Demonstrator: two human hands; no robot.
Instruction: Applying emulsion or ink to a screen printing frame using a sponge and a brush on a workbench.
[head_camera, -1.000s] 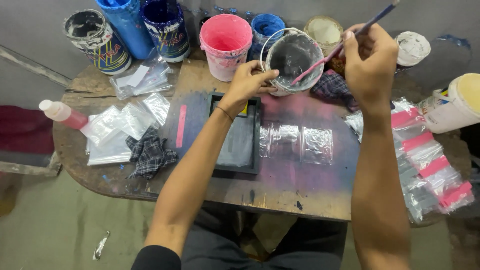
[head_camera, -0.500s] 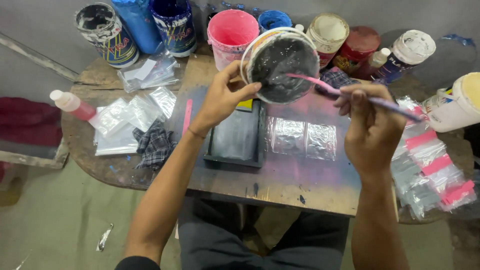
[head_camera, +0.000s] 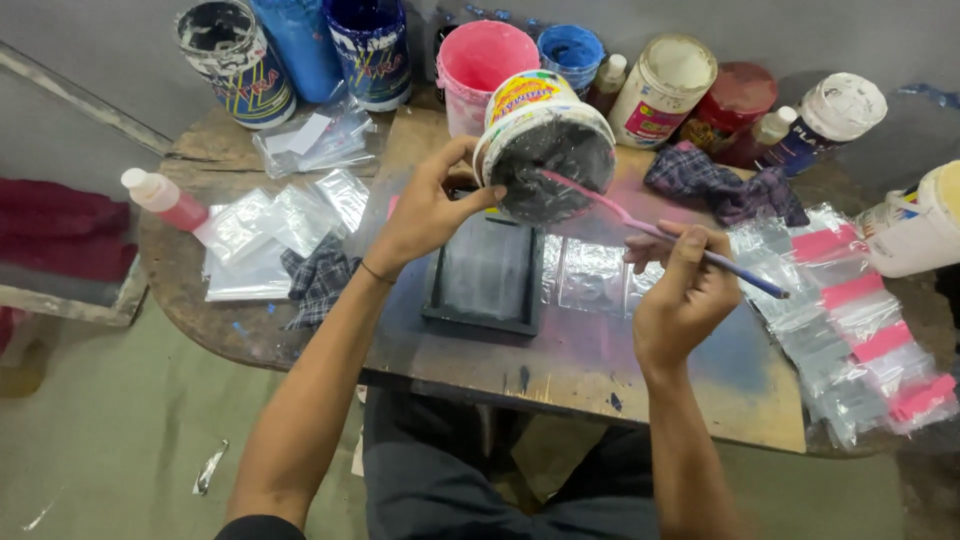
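Observation:
My left hand (head_camera: 425, 210) grips the rim of a white plastic tub (head_camera: 545, 135) and tilts its mouth toward me above a small dark framed screen (head_camera: 485, 275) on the table. Black paint coats the tub's inside. My right hand (head_camera: 680, 290) holds a long pink and blue stick (head_camera: 655, 230) whose pink end reaches into the tub's opening. Clear plastic pouches (head_camera: 590, 270) lie flat just right of the screen, under the stick.
Paint pots stand along the back: a pink bucket (head_camera: 480, 65), blue tubs (head_camera: 375, 45), a cream jar (head_camera: 660, 85), bottles. Stacked clear bags with pink strips (head_camera: 860, 330) lie at right, more bags (head_camera: 270, 235) and a checked rag (head_camera: 315, 280) at left. The table's front edge (head_camera: 560, 395) is near my lap.
The tub has been lifted off the table and tipped toward me over the screen. My right hand came down from above and now pokes the stick into the tub.

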